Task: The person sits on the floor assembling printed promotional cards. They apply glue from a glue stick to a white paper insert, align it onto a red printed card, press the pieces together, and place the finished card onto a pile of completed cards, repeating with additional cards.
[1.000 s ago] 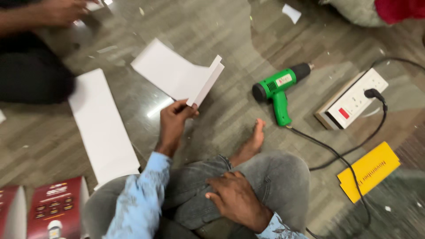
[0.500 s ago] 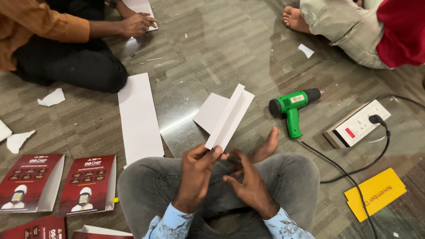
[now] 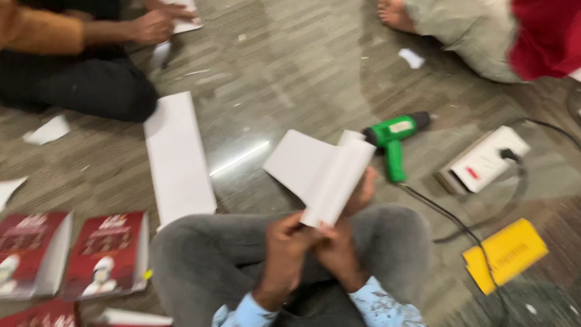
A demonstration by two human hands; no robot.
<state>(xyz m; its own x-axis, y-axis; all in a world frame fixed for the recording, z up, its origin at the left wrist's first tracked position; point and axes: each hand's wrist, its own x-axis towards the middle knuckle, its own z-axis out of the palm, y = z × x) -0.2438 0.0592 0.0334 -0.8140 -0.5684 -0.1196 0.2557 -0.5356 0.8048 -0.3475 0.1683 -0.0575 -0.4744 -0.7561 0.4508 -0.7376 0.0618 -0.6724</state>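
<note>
The left hand [image 3: 285, 245] and the right hand [image 3: 336, 254] are brought together above the lap, and both are closed on the lower corner of a folded white sheet [image 3: 321, 172]. The sheet is held up in the air, tilted away from the body, with one flap bent over along a long crease. It is judged that the folding step is in hand. For the next move, a firm pinch along the crease and some free room in front of the knees would be needed.

Just behind the sheet, a bare foot [image 3: 362, 192] is seen, and beside it a green heat gun [image 3: 394, 138] is laid on the floor [image 3: 302, 72]. Its cable is run to a white power strip [image 3: 484, 160] on the right. A yellow packet [image 3: 505, 253] is placed near the right knee. On the left, a long white paper strip [image 3: 177, 158] is laid flat, and two red booklets [image 3: 72, 251] are set near the left knee.

Open floor is found in the middle, ahead of the sheet. The edges are taken: another person's hand [image 3: 154, 24] is pressed on paper at the upper left, and a second person is seated at the upper right. The picture is blurred, so small details cannot be told.
</note>
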